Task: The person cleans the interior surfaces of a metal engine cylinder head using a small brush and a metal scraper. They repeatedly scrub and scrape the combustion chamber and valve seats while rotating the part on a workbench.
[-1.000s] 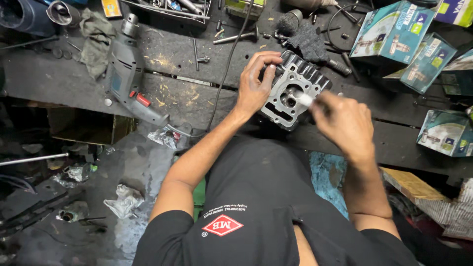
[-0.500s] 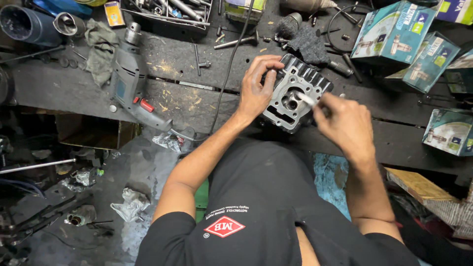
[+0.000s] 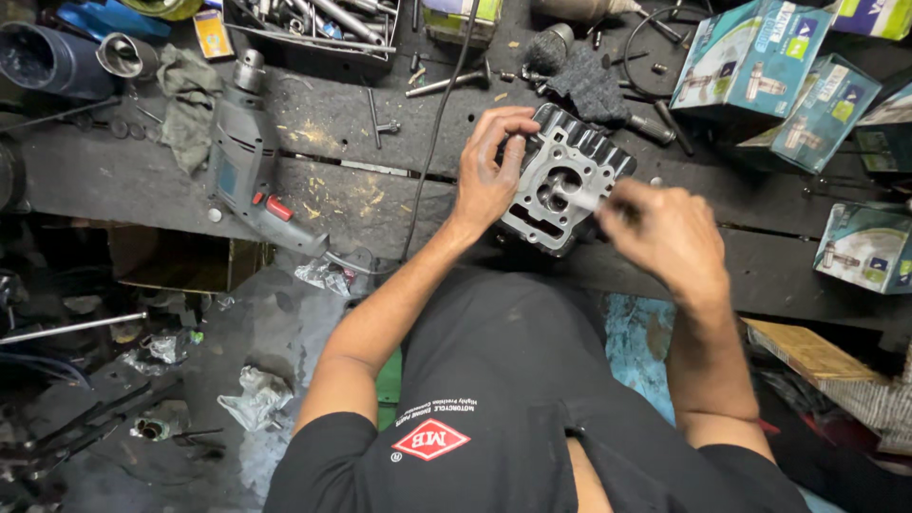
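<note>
Gripping one cylinder head [image 3: 562, 190], left hand [image 3: 489, 176]; right hand [image 3: 665, 233] rubs.

Dark finned engine cylinder head [image 3: 560, 185], ports facing up, tilted on black workbench, small pale tool [image 3: 581, 198] at its bore

The left hand [image 3: 486, 180] grips a finned cylinder head [image 3: 562, 180] while the right hand [image 3: 665, 233] presses a pale tool [image 3: 581, 198] into it.

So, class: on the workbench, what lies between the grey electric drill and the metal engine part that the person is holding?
In the head view, a black cable runs down the bench between the drill and the engine part, beside scattered sawdust. The left hand grips the part's near edge.
</note>
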